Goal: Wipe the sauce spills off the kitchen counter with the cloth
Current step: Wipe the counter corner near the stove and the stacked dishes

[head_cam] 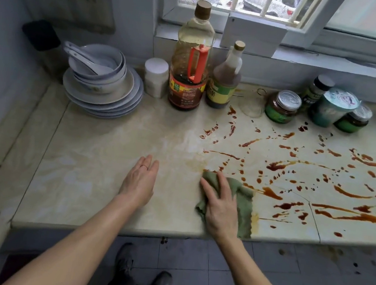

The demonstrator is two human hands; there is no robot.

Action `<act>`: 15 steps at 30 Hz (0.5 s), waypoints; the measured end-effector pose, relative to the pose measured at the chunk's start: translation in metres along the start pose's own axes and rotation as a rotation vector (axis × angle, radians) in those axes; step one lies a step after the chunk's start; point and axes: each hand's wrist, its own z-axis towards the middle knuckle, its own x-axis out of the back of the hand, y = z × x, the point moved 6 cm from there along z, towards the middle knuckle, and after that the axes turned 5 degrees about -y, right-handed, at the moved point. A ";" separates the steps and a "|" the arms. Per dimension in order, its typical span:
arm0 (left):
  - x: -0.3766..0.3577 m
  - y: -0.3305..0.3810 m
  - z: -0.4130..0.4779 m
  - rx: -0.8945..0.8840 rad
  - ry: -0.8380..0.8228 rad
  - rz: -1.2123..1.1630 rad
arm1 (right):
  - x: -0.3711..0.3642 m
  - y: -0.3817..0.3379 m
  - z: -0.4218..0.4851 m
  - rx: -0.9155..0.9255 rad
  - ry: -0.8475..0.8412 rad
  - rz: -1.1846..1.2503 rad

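Note:
A green cloth (243,203) lies crumpled on the beige marble counter (98,174) near its front edge. My right hand (221,203) presses flat on top of the cloth, fingers spread. Brown sauce spills (346,192) streak and dot the counter to the right of the cloth, reaching the far right edge of view. A faint yellowish smear shows just left of the cloth's upper edge. My left hand (141,180) rests flat on the bare counter to the left of the cloth, holding nothing.
A stack of plates and bowls with spoons (102,82) stands at the back left. A white jar (155,76), two sauce bottles (191,60), and several jars (282,106) line the back wall under the window. Sauce drips mark the floor tiles (286,261).

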 end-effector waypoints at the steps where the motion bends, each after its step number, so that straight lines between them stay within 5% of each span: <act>1: 0.000 0.000 0.001 0.003 -0.004 -0.002 | -0.008 -0.015 0.000 0.043 0.003 0.014; 7: 0.001 -0.002 0.002 0.025 -0.039 -0.004 | -0.025 -0.038 0.007 0.263 -0.107 0.019; 15: 0.001 -0.001 0.004 0.043 -0.072 0.017 | 0.006 0.024 0.006 -0.030 0.010 -0.065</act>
